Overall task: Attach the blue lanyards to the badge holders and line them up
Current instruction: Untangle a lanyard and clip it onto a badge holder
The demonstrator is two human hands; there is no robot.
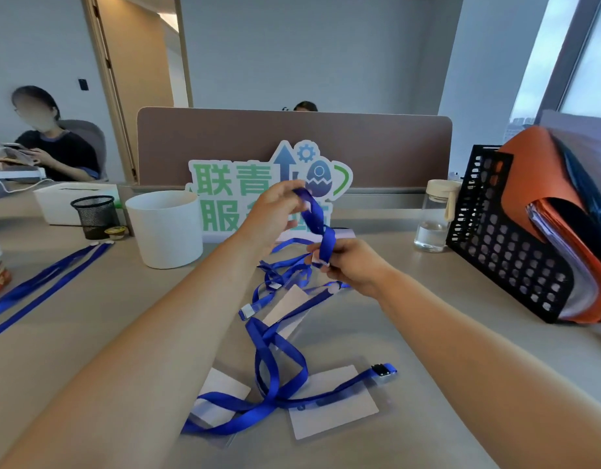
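Note:
My left hand (275, 211) pinches the upper end of a blue lanyard (317, 220) raised above the desk. My right hand (351, 264) grips the same lanyard lower down, near its white clip end. Under my hands lies a tangle of blue lanyards (278, 360) over clear badge holders with white cards: one (332, 401) near the front, another (221, 397) to its left, a third (285, 308) in the middle. A loose lanyard clip (383, 370) lies at the right of the tangle.
Two straightened blue lanyards (45, 286) lie at the left. A white cup (165, 228), mesh pen pot (95, 216), white box (65, 198), sign (234, 184), water bottle (434, 214) and black file rack (505, 238) stand behind. A seated person (52, 143) is far left.

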